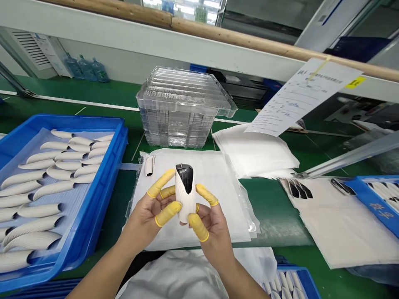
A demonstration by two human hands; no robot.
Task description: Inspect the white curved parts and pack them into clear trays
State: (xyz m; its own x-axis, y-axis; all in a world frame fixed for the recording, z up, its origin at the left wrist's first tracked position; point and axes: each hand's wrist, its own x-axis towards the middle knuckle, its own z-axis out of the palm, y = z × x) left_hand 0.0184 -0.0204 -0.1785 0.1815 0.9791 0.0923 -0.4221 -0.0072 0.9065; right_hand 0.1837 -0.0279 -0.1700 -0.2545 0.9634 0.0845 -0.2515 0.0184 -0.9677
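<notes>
A white, ribbed, curved plastic shell [186,205] with a glossy black piece [185,176] set in its upper part stands upright between my two hands. My left hand [146,216] grips its left side with thumb and fingers, yellow covers on the fingertips. On the opposite side, my right hand [212,226] pinches the shell, wearing the same yellow covers. Beneath them lies a pad of white sheets [215,174]. One short white piece [149,166] rests at the pad's upper left corner.
At left, a blue tray [120,143] holds many white shells [40,226]. Stacked clear plastic trays [174,120] stand behind the pad. A written paper [299,95] hangs from the overhead bar. Black pieces [299,189] lie at right near another blue tray [383,211]; a third tray [307,278] sits below.
</notes>
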